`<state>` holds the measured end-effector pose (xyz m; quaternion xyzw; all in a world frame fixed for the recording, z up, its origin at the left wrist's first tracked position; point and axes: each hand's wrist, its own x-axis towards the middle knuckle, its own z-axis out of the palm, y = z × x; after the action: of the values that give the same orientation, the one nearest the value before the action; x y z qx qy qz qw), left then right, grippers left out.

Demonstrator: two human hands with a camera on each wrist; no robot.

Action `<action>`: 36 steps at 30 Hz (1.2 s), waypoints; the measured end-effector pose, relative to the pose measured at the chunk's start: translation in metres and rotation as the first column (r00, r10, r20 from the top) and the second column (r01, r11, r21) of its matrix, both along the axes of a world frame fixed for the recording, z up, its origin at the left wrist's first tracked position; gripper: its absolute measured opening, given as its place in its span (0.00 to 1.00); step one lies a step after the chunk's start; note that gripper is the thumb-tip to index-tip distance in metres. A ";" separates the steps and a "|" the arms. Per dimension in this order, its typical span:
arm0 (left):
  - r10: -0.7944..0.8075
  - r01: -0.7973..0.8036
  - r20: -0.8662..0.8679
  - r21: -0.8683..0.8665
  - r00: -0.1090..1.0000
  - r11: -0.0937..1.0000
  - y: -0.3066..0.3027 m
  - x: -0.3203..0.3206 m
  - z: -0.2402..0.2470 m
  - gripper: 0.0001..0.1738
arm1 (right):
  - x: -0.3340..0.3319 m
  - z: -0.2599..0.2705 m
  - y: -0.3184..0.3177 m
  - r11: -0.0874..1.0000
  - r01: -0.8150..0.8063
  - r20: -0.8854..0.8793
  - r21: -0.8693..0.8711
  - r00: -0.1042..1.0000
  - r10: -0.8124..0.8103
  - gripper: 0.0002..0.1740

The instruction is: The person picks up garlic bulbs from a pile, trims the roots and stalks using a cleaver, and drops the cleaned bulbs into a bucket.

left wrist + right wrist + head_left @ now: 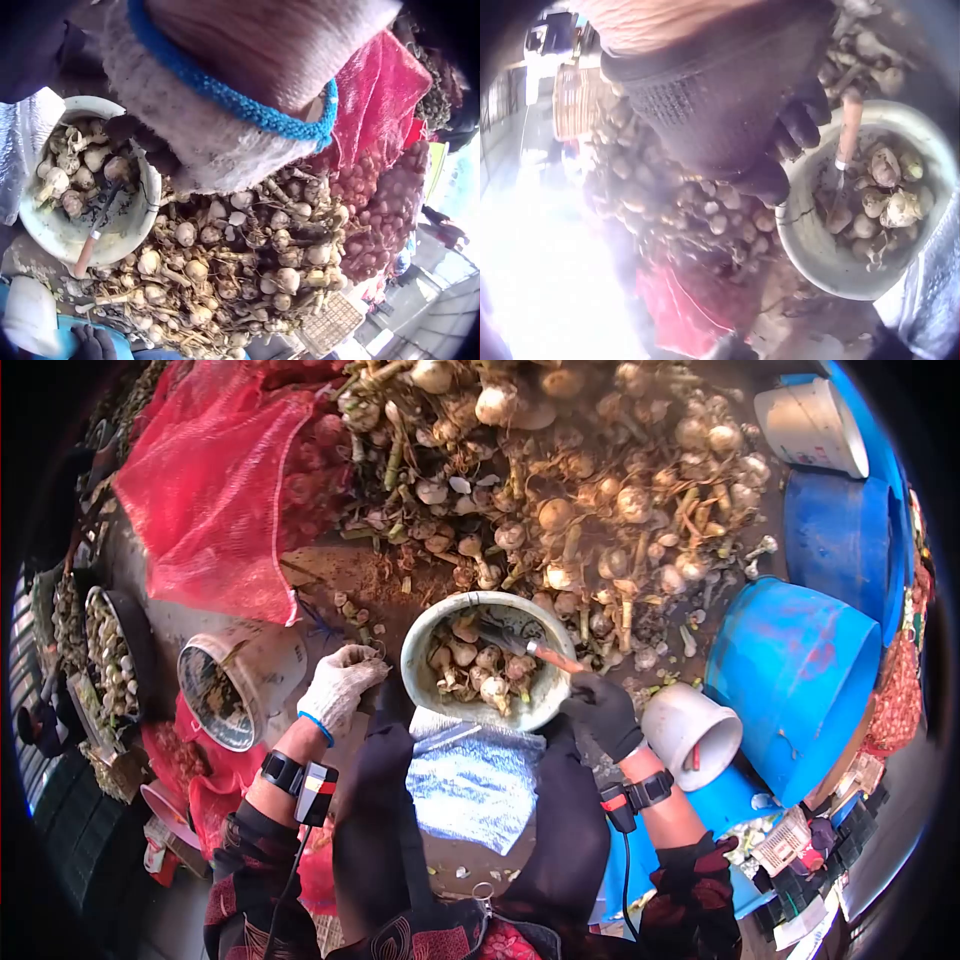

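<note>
My left hand (345,685) in a whitish knit glove hangs beside the basin's left rim with loosely curled fingers and no object showing in it. At the right rim, my right hand (600,710) wears a dark glove, its fingers loosely bent beneath the tool's handle end. In the right wrist view a gap shows between these fingers (802,124) and the wooden handle (850,131). The pale round basin (425,700) holds several dirty garlic bulbs (495,690). A wooden-handled metal tool (555,657) leans inside, handle over the rim; its tip is hidden among the bulbs.
A large heap of garlic with stalks (600,490) lies beyond the basin. Left are a red mesh bag (220,490) and a tipped white bucket (270,670). Right are a small white bucket (665,725) and blue tubs (790,680). A silvery cloth (470,790) covers the lap.
</note>
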<state>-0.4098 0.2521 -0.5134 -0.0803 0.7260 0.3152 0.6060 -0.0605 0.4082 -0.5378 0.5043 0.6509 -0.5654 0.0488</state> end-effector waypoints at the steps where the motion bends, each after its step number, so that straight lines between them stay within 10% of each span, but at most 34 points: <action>1: -0.028 0.028 0.008 0.005 1.000 1.000 0.004 0.002 -0.018 0.13 | -0.011 -0.015 0.001 0.970 -0.216 0.072 0.109 0.975 0.209 0.25; 6: 0.020 -0.017 -0.038 0.075 0.999 0.997 0.017 -0.008 -0.087 0.14 | -0.037 -0.097 0.002 0.619 -0.722 0.256 0.309 0.690 0.677 0.29; 13: 0.079 -0.057 -0.117 0.183 0.990 0.982 0.045 -0.030 -0.126 0.13 | -0.034 -0.159 -0.003 0.219 -0.893 0.553 0.394 0.421 0.719 0.16; 17: 0.140 -0.094 -0.137 0.294 0.981 0.951 0.060 -0.032 -0.107 0.14 | -0.038 -0.133 0.023 0.541 -0.808 0.277 0.233 0.589 0.759 0.12; 22: 0.145 0.018 -0.257 0.539 0.955 0.842 0.062 -0.035 -0.042 0.13 | -0.033 -0.040 0.060 0.345 -0.872 0.468 0.347 0.480 0.742 0.13; 23: 0.092 0.089 -0.284 0.566 0.954 0.819 0.057 -0.027 -0.025 0.14 | -0.044 -0.007 0.066 0.580 -0.796 0.408 0.175 0.594 0.693 0.15; 25: 0.144 0.239 -0.510 0.610 0.848 0.755 0.046 -0.020 -0.006 0.13 | -0.012 0.005 0.069 0.627 -0.566 0.316 0.536 0.823 0.473 0.22; 27: 0.191 0.080 -0.357 0.621 0.914 0.779 0.032 -0.008 0.021 0.12 | 0.006 0.019 0.073 0.664 -0.418 0.206 0.621 0.903 0.376 0.25; 36: 0.056 0.210 -0.292 0.796 0.955 0.567 -0.016 0.076 0.136 0.09 | -0.008 0.163 0.016 0.795 0.064 -0.195 0.604 0.978 0.070 0.21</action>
<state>-0.3339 0.2363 -0.3770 0.2881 0.5787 0.5964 0.4758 -0.0686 0.4245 -0.3752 0.4307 0.7999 -0.3760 -0.1824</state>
